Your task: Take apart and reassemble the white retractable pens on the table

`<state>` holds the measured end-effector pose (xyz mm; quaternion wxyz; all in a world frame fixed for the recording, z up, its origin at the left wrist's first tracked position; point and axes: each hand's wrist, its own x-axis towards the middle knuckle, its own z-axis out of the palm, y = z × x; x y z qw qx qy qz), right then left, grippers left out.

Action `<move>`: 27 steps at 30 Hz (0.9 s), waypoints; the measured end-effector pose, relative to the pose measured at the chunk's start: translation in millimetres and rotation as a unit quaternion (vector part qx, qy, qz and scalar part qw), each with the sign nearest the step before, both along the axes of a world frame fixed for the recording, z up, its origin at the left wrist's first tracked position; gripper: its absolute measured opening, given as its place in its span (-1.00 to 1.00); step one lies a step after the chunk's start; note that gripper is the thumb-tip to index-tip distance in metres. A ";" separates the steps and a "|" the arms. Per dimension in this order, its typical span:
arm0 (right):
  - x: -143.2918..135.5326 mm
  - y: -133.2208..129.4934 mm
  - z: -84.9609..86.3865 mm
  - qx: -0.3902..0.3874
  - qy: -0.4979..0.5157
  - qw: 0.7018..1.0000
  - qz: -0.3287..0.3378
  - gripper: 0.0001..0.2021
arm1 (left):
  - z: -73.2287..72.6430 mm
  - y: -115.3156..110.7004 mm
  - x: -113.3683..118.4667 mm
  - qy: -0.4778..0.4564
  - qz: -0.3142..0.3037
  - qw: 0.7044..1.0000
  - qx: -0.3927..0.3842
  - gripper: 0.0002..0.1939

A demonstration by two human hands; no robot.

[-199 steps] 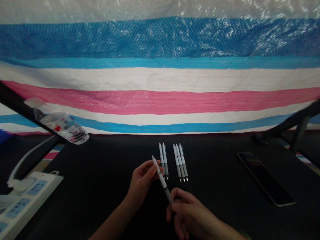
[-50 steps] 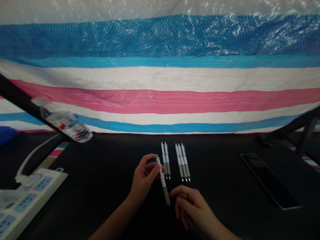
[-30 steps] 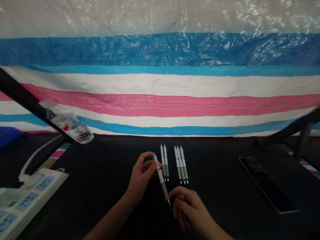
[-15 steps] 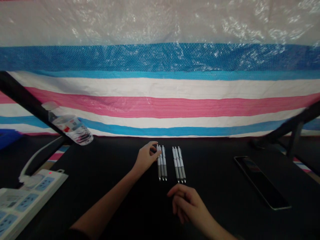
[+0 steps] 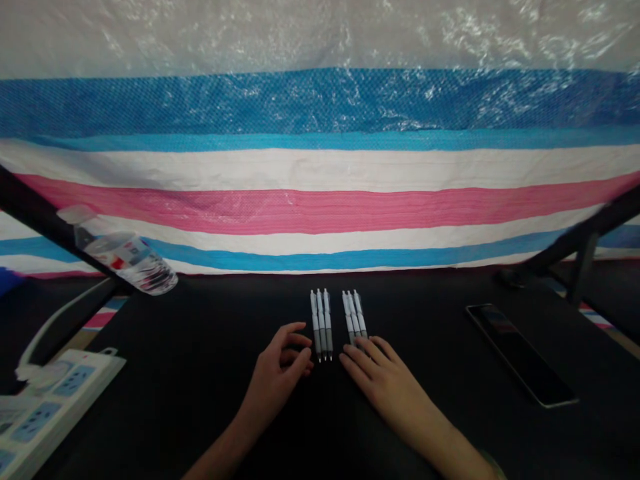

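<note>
Two sets of three white pens with grey grips lie side by side on the black table [image 5: 210, 347]. The left set of pens [image 5: 321, 320] is in full view, tips toward me. Just left of its lower end is my left hand [image 5: 283, 363], fingers curved and apart, holding nothing. Over the lower end of the right set of pens [image 5: 354, 313] rests my right hand [image 5: 383, 370]. Its fingers are stretched out over the grips and hide the tips of that set.
A clear plastic bottle [image 5: 133, 260] leans at the left by a dark bar. Nearer on that side lies a white power strip [image 5: 60, 400] with a plugged-in cable. A black phone [image 5: 520, 353] lies at the right. A striped plastic sheet [image 5: 320, 213] hangs behind the table.
My left hand has drawn back from the top of the left set toward me. My right hand has moved up and unfolded over the lower end of the right set. The view shifted slightly.
</note>
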<state>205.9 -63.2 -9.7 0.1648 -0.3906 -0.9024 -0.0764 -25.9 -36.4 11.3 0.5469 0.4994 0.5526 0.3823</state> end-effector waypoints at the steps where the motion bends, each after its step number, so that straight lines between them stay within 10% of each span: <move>1: -1.4 0.5 -1.3 0.004 -0.002 1.000 0.004 -0.76 | -1.0 -1.4 0.6 -0.011 0.012 1.000 0.016 -0.57; 9: -1.1 2.1 14.4 -0.001 0.050 0.997 0.061 -0.82 | -12.1 -10.8 -2.0 -0.023 0.026 0.995 0.096 -0.70; 15: 8.7 -6.1 28.0 -0.034 0.312 0.949 0.000 -0.83 | -9.5 -16.8 -1.0 -0.020 0.036 0.992 0.116 -0.75; 21: 0.2 -25.5 24.5 -0.143 0.622 0.738 -0.219 -0.83 | 0.3 -17.4 0.5 -0.053 0.035 0.995 0.079 -0.71; 27: -21.6 -28.1 22.0 -0.429 0.690 0.565 -0.141 -0.61 | -1.4 -15.7 3.0 -0.142 0.022 0.990 -0.011 -0.59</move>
